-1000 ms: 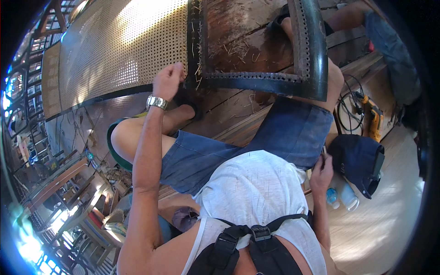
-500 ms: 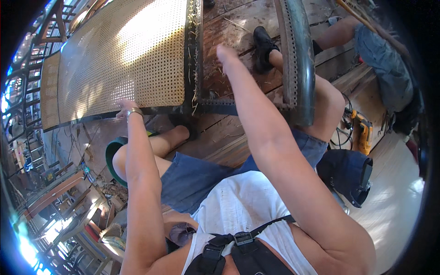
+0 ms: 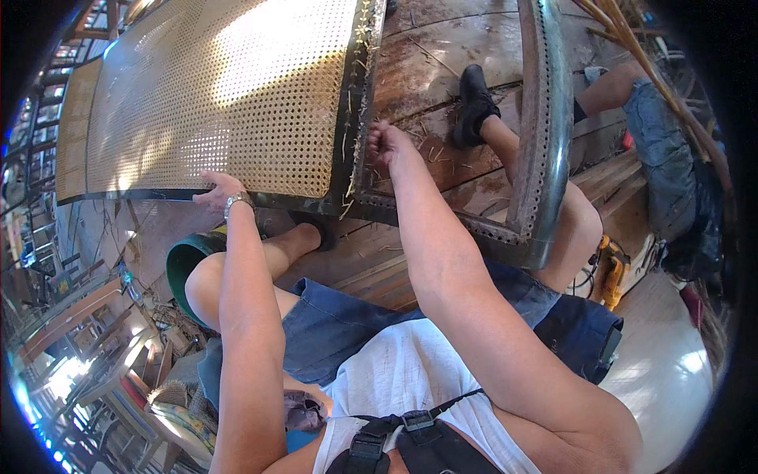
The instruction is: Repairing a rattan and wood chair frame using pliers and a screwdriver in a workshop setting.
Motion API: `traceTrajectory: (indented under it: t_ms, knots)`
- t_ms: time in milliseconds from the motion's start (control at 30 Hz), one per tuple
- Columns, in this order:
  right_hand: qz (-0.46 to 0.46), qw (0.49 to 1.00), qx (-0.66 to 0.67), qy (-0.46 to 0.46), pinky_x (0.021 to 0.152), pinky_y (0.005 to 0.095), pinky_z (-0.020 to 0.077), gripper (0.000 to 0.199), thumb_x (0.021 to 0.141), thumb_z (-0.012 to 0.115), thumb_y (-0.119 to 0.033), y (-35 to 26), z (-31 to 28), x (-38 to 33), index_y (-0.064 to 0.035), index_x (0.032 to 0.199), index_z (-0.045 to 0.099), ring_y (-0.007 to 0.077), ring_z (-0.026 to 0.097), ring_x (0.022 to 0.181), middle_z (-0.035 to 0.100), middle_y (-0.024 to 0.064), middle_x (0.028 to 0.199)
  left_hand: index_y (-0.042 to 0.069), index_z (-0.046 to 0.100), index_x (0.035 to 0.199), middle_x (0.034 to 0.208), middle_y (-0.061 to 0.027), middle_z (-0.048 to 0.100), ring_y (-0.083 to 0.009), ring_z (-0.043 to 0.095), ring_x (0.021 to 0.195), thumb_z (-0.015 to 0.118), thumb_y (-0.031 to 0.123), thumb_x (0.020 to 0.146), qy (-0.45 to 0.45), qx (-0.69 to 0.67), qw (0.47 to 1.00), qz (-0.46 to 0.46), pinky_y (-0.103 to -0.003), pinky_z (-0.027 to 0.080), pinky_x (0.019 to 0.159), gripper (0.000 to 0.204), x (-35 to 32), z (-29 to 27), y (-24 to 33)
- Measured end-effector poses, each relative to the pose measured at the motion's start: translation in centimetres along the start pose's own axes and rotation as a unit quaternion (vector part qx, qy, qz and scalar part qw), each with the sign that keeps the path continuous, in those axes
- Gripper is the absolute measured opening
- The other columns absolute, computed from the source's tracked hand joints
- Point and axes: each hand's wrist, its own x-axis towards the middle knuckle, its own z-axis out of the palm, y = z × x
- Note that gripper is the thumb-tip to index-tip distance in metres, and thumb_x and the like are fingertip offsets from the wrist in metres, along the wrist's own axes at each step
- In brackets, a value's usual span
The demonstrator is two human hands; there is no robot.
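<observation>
Left hand (image 3: pixel 217 189): fingers spread flat on the lower edge of the cane panel (image 3: pixel 213 95), a watch (image 3: pixel 237 202) on the wrist.
Right hand (image 3: pixel 385 142): fingers curled together at the frame (image 3: pixel 359 110), among the loose strand ends there (whether it pinches one I cannot tell).
Cane panel: woven, pale and sunlit, filling the left part of the dark frame, which stands tilted in front of the person's knees.
Open section (image 3: pixel 450 118): right of the dark dividing bar, unwoven, the plank floor (image 3: pixel 442 55) showing through it.
Right rail (image 3: pixel 545 134): rounded and dark, with a row of small holes along it, just beside the person's right knee.
Strand ends (image 3: pixel 351 170): short pale bits sticking out along the dividing bar, touching it.
Shoe (image 3: pixel 474 103): black, on the person's foot, seen through the open section.
Bucket (image 3: pixel 185 261): green, below the left hand, beside the left knee.
Drill (image 3: pixel 608 268): yellow, on the floor to the right, well apart from both hands.
Other person (image 3: pixel 647 118): sitting at the far right in blue shorts, beside long cane stalks (image 3: pixel 632 39).
</observation>
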Motion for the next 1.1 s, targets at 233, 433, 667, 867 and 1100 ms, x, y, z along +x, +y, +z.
traceTrajectory:
  t_ms: [233,433,667,867,1100]
  knots:
    - [-0.209,0.855,-0.317,0.353,0.092,0.0452,0.0521,0.056,0.097,0.06,-0.043,-4.3,-3.4,2.6,-0.0016,0.135,0.059,0.0332,0.064,0.108,0.068,0.0158,0.12,-0.007,0.009,0.157,0.155,-0.0369,0.031,-0.0484,0.04,0.141,0.035,0.075,0.094,0.008,-0.06,0.992,-0.112,-0.055,0.034,0.118,0.107,4.1,1.5,-0.9]
    - [0.138,0.944,-0.296,-0.05,0.092,0.0465,0.0511,0.035,0.1,0.062,-0.031,-3.0,0.9,-6.0,-0.0126,0.129,0.064,0.0266,0.066,0.11,0.069,0.0075,0.122,-0.017,0.025,0.149,0.153,-0.0358,0.036,-0.0452,0.042,0.141,0.038,0.072,0.095,-0.002,-0.112,0.983,-0.145,-0.05,0.037,0.118,0.105,4.6,2.0,-0.3]
    - [0.108,0.892,-0.418,-0.135,0.08,0.0364,0.0541,0.024,0.097,0.062,-0.005,-4.3,0.9,-9.4,-0.0148,0.117,0.07,0.0172,0.066,0.098,0.071,-0.0005,0.112,-0.01,0.031,0.148,0.143,-0.0389,0.048,-0.05,0.052,0.131,0.039,0.069,0.095,-0.007,-0.12,0.982,-0.144,-0.054,0.043,0.11,0.096,3.7,1.4,0.3]
    - [0.094,0.748,-0.641,-0.144,0.08,0.0306,0.0518,0.032,0.089,0.075,-0.011,-5.9,3.4,-11.5,-0.0135,0.12,0.07,0.0122,0.065,0.094,0.071,-0.0029,0.111,-0.01,0.031,0.149,0.142,-0.0381,0.049,-0.0496,0.053,0.13,0.038,0.069,0.095,-0.013,-0.066,0.986,-0.154,-0.054,0.043,0.11,0.096,3.7,1.1,0.0]
    - [0.038,0.726,-0.671,-0.145,0.074,0.0277,0.0507,0.025,0.097,0.068,-0.013,-5.8,3.2,-12.0,-0.0129,0.122,0.069,0.0101,0.064,0.089,0.072,-0.0032,0.103,-0.014,0.029,0.148,0.141,-0.0388,0.048,-0.0492,0.052,0.131,0.04,0.067,0.096,-0.036,-0.056,0.986,-0.152,-0.055,0.043,0.11,0.096,2.5,0.2,0.8]
